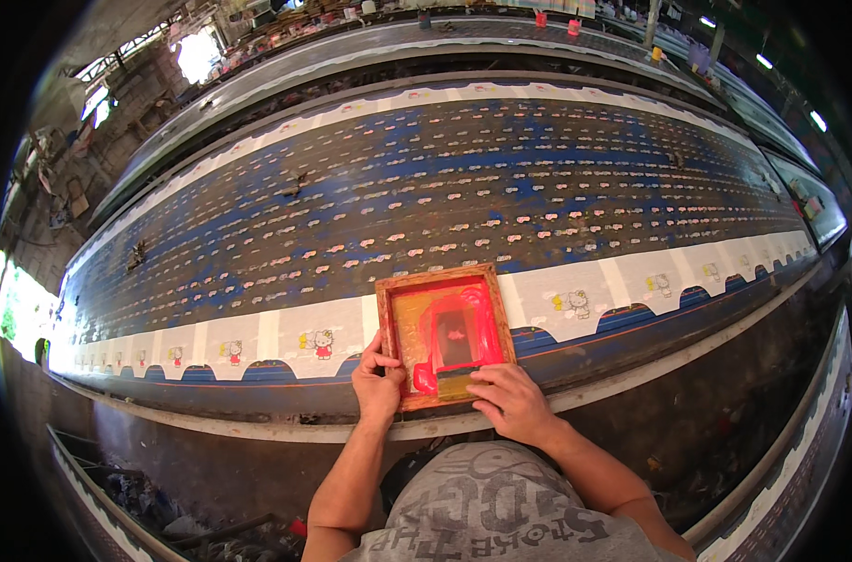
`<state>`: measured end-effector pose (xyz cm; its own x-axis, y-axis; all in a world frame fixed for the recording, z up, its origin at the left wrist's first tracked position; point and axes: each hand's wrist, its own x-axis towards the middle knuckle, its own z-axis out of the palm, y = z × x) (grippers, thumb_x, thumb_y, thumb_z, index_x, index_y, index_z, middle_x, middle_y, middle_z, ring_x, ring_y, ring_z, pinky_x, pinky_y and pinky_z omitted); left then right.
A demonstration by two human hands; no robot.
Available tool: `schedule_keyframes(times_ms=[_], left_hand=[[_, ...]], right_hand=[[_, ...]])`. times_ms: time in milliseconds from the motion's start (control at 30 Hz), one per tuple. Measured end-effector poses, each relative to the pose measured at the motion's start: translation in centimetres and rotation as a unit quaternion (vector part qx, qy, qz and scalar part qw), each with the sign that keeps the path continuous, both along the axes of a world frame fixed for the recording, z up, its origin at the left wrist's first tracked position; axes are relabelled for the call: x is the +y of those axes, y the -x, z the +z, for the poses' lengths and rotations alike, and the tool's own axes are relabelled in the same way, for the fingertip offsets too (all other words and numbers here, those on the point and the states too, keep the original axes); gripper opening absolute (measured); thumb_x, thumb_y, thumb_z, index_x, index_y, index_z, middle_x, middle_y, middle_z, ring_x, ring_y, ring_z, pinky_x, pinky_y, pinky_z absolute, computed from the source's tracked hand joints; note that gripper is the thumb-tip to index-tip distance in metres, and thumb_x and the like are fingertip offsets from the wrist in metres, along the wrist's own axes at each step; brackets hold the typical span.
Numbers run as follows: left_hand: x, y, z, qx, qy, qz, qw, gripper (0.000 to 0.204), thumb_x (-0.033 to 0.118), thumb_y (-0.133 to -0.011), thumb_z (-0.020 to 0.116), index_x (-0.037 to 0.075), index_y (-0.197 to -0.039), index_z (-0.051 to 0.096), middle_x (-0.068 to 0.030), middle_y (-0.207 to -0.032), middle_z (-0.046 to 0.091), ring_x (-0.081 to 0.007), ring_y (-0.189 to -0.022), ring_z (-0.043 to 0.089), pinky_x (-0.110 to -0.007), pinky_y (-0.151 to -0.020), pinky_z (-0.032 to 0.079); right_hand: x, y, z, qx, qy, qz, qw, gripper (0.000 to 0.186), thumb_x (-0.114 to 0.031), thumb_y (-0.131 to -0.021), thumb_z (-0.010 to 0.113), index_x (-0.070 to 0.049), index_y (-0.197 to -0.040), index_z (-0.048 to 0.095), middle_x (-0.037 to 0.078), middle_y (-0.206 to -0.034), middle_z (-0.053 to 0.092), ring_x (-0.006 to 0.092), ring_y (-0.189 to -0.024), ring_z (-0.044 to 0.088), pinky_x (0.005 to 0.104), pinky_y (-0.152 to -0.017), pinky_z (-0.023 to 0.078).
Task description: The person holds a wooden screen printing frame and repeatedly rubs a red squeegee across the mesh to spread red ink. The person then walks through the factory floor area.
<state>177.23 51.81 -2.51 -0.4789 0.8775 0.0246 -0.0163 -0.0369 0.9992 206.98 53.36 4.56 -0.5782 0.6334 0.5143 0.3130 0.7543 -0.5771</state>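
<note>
A small wooden screen frame (384, 309) with red ink on its mesh (482, 328) lies on a white strip of scalloped fabric pieces (538, 286) printed with small cartoon cat figures. My left hand (379, 379) grips the frame's lower left side, fingers curled round it. My right hand (508, 401) holds a yellowish squeegee (456, 386) inside the frame near its lower edge. Part of the squeegee is hidden by my fingers.
The long dark printing table (351, 215) carries rows of small printed motifs and another white strip (454, 92) along its far edge. More tables (398, 42) stand behind and at the sides, with red buckets (573, 27) at the back. A rail (641, 375) runs before me.
</note>
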Motion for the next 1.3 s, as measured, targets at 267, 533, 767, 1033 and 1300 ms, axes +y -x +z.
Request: schedule_keyframes(times_ms=[267,533,767,1033,1300], left_hand=[[0.3,-0.1,-0.5,0.012,-0.02,-0.001,1.0,0.022,-0.016,-0.079,0.072,0.005,-0.08,0.07,-0.0274,-0.171,0.057,-0.0352,-0.157,0.057,-0.043,-0.128,0.043],[0.2,-0.1,-1.2,0.06,-0.019,0.006,0.998,0.02,-0.013,-0.079,0.073,0.006,-0.078,0.069,-0.0271,-0.17,0.057,-0.0381,-0.155,0.058,-0.045,-0.128,0.042],[0.2,-0.3,-1.5,0.064,-0.039,-0.003,0.997,0.022,-0.013,-0.08,0.073,0.008,-0.077,0.067,-0.0248,-0.17,0.056,-0.0379,-0.155,0.054,-0.047,-0.13,0.039],[0.2,-0.2,-1.6,0.099,-0.06,-0.015,0.993,0.026,-0.015,-0.082,0.074,0.009,-0.079,0.068,-0.0256,-0.171,0.053,-0.0408,-0.155,0.053,-0.05,-0.128,0.04],[0.0,-0.4,-1.3,0.112,-0.063,-0.017,0.992,0.023,-0.015,-0.085,0.072,0.008,-0.084,0.069,-0.0242,-0.171,0.052,-0.0373,-0.159,0.05,-0.046,-0.131,0.038]], right_hand=[[2.1,2.0,1.8,-0.121,-0.051,0.008,0.991,0.04,-0.002,-0.09,0.077,-0.006,-0.13,0.077,0.012,-0.128,0.074,0.0343,-0.12,0.07,0.0476,-0.103,0.057],[4.0,3.3,2.4,-0.22,-0.006,0.05,0.974,0.041,0.003,-0.09,0.072,-0.004,-0.131,0.076,0.015,-0.12,0.077,0.037,-0.116,0.072,0.0486,-0.103,0.058],[10.4,5.3,3.1,-0.211,0.03,-0.003,0.977,0.04,0.003,-0.092,0.067,-0.003,-0.13,0.077,0.019,-0.123,0.078,0.0415,-0.124,0.071,0.0508,-0.109,0.057],[9.1,5.8,1.0,-0.184,0.016,-0.053,0.981,0.046,0.006,-0.093,0.069,-0.011,-0.134,0.081,0.013,-0.122,0.077,0.037,-0.12,0.071,0.0509,-0.108,0.056],[2.2,4.4,1.5,-0.194,0.005,-0.032,0.981,0.049,0.004,-0.089,0.07,-0.015,-0.133,0.084,0.011,-0.12,0.076,0.0345,-0.116,0.072,0.0491,-0.101,0.058]])
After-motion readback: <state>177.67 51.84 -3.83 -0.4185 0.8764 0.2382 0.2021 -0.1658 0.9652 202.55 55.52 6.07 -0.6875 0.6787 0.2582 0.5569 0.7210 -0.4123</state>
